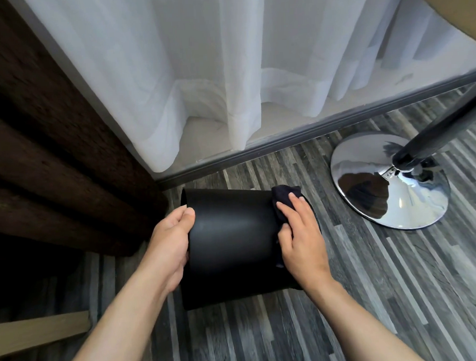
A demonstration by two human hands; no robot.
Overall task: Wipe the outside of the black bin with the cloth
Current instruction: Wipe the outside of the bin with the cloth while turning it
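Observation:
The black bin (231, 240) lies on its side above the grey floor, its matte curved wall facing me. My left hand (170, 243) grips its left end, thumb on the wall and fingers wrapped around the edge. My right hand (299, 240) presses a dark cloth (282, 196) flat against the bin's right end. The cloth bunches out above and below my fingers; most of it is hidden under the palm.
A chrome round table base (368, 199) with a dark pole stands on the floor to the right. White sheer curtains (226, 71) hang behind, above a grey skirting strip. A heavy brown curtain (53, 161) fills the left. A light wooden board (39, 329) lies at lower left.

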